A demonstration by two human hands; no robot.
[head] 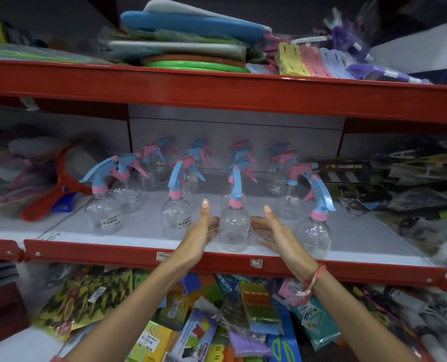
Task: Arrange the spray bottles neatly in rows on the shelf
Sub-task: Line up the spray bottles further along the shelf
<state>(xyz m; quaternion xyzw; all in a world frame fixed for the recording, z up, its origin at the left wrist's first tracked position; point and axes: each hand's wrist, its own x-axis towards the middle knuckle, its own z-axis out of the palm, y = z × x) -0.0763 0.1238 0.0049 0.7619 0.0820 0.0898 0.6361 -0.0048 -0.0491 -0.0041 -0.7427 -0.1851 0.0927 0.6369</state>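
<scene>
— What carries them?
— A grey shelf [144, 231] with a red front edge [217, 259].
— And on it?
— Clear spray bottles with blue and pink trigger heads, in rows running from near to far. In front stand the left bottle [104, 212], the next one [176, 215], the middle bottle [235, 231] and the right bottle [315, 236].
— Beside them?
— A red-framed strainer [60, 184] lies far left.

Clear round spray bottles [235, 231] with blue-and-pink trigger heads stand upright in rows. They sit on the grey shelf [144, 231], front ones near its edge.
</scene>
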